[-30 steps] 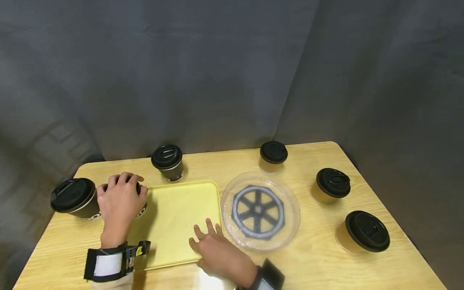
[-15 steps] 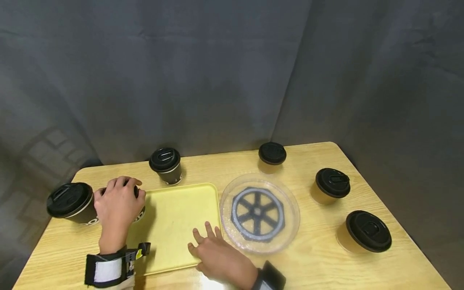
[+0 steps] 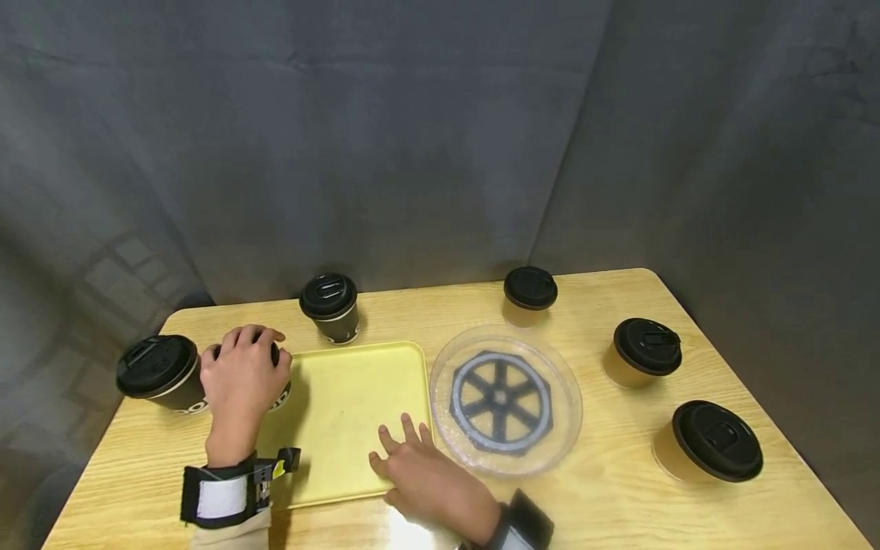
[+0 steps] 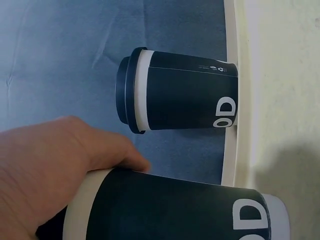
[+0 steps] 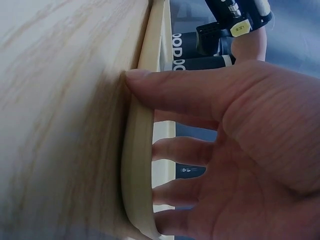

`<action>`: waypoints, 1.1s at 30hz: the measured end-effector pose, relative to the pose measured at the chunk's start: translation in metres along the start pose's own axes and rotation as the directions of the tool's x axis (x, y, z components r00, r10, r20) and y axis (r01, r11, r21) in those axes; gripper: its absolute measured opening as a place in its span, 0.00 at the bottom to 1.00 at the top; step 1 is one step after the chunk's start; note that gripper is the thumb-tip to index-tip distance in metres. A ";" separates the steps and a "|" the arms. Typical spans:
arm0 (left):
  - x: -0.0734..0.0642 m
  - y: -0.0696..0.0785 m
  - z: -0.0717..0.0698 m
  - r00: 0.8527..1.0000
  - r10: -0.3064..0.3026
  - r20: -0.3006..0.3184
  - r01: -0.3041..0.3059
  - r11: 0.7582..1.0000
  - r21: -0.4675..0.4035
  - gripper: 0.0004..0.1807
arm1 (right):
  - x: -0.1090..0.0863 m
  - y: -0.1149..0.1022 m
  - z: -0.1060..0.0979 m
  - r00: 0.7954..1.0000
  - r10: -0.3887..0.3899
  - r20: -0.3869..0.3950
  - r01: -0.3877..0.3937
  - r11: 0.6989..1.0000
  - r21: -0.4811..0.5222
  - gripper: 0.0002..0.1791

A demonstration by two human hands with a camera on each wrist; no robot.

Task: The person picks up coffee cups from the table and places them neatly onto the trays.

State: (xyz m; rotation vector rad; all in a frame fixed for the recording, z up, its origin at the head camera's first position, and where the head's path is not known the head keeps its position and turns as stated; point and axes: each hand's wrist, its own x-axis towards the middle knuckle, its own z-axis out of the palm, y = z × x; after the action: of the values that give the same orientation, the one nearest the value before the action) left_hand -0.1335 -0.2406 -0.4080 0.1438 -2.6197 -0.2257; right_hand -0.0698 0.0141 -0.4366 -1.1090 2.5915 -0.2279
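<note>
In the head view my left hand [image 3: 241, 378] grips a black paper cup [image 3: 282, 391] from above, by its lid end, at the left part of the yellow tray [image 3: 357, 397]. The left wrist view shows my thumb against the upper side of this cup [image 4: 180, 210]; whether its base touches the tray cannot be told. My right hand [image 3: 433, 477] rests at the tray's front right corner with fingers spread. In the right wrist view, the thumb lies on the outer side of the tray rim [image 5: 137, 170], and the straight fingers reach over it.
A larger black cup [image 3: 165, 374] stands left of my left hand, and a small black cup [image 3: 331, 309] behind the tray. Right of it lies a round clear dish [image 3: 571, 412] over a dark wheel-shaped pattern. Brown lidded cups [image 3: 529, 298], [image 3: 639, 351], [image 3: 708, 443] stand along the right.
The whole head view shifts slightly from camera movement. Both hands, the cup and the tray keep nearly the same places relative to one another.
</note>
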 end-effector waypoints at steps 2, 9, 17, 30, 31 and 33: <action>0.000 0.000 -0.001 1.000 0.003 -0.011 -0.003 1.000 -0.017 0.11 | 0.000 0.000 0.000 1.000 -0.002 0.002 0.002 1.000 0.007 0.29; 0.004 0.002 -0.005 0.998 -0.017 -0.061 0.011 0.995 -0.101 0.17 | 0.000 -0.002 0.000 1.000 -0.007 -0.012 0.007 1.000 0.003 0.29; 0.006 0.006 -0.006 0.995 -0.054 -0.090 0.039 0.987 -0.157 0.14 | 0.001 0.000 0.001 1.000 0.007 0.005 -0.007 1.000 0.001 0.30; 0.006 0.006 -0.015 0.989 -0.056 -0.133 0.032 0.983 -0.178 0.12 | 0.000 0.000 0.001 1.000 0.017 0.009 -0.017 1.000 0.001 0.30; 0.006 0.005 -0.017 0.989 -0.051 -0.138 0.026 0.984 -0.177 0.12 | 0.000 0.000 0.001 1.000 0.017 0.010 -0.017 1.000 0.003 0.30; 0.006 0.003 -0.021 0.988 -0.037 -0.148 0.011 0.984 -0.176 0.11 | 0.000 0.000 0.000 1.000 0.015 0.013 -0.015 1.000 0.008 0.31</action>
State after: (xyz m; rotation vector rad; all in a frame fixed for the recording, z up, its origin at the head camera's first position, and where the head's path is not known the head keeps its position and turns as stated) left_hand -0.1287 -0.2408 -0.3869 0.1269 -2.4353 -0.4345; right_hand -0.0691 0.0140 -0.4368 -1.0841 2.5847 -0.2274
